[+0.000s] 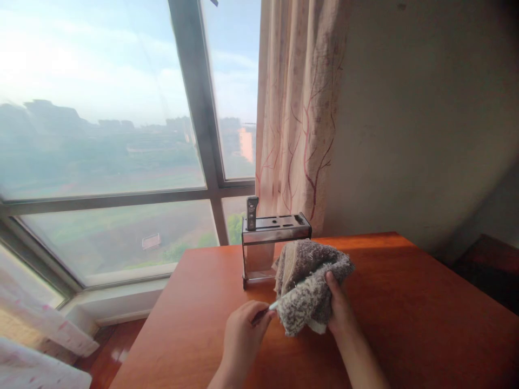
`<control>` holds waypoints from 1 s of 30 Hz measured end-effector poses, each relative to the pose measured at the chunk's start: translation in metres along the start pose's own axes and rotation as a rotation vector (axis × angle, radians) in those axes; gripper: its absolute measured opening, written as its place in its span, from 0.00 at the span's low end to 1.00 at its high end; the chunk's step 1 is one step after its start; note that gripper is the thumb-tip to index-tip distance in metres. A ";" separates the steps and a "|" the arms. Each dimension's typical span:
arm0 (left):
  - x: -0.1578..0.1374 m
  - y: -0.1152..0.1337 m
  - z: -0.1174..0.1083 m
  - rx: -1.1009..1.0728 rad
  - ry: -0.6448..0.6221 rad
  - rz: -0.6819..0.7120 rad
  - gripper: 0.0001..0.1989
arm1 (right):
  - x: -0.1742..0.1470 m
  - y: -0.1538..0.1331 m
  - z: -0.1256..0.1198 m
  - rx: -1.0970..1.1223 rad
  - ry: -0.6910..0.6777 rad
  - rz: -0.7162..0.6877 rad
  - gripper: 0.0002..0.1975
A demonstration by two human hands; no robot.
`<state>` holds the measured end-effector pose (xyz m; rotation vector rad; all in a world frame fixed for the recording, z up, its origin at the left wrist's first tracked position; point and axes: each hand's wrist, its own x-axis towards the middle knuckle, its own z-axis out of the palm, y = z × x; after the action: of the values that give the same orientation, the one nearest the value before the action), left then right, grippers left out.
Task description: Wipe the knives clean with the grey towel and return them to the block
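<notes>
A knife (273, 306) is pinched by its dark handle in my left hand (248, 330), above the front of the table. Only a short pale stretch of it shows; the rest is hidden by the towel. My right hand (343, 308) grips a fluffy grey-brown and whitish towel (310, 286), bunched up around the knife's far end, with the thumb on top. Just behind the towel stands a metal-framed knife rack (279, 233) with clear sides. One dark-handled knife (252, 213) sticks upright from the rack's left end.
The reddish-brown wooden table (182, 313) spreads under both hands. A large window (105, 146) lies beyond it to the left, with a patterned curtain (298, 119) behind the rack. A plain wall (413, 124) rises at the right.
</notes>
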<state>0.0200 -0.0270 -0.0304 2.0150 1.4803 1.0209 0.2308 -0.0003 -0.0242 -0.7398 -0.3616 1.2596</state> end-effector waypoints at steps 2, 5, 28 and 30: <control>-0.002 -0.003 -0.002 0.149 0.116 0.044 0.08 | 0.000 -0.001 0.002 -0.035 0.019 -0.040 0.27; -0.005 -0.003 -0.004 0.225 0.202 0.135 0.07 | 0.000 -0.001 0.005 -0.085 0.080 -0.056 0.26; 0.005 0.005 0.002 -0.376 -0.179 -0.148 0.17 | 0.001 0.001 -0.009 -0.010 0.029 0.091 0.22; 0.006 0.006 -0.002 -0.238 -0.086 -0.080 0.12 | 0.001 0.000 -0.005 -0.022 0.021 0.070 0.23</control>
<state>0.0228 -0.0235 -0.0230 1.7958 1.3174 1.0122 0.2345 -0.0012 -0.0279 -0.7891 -0.3357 1.3145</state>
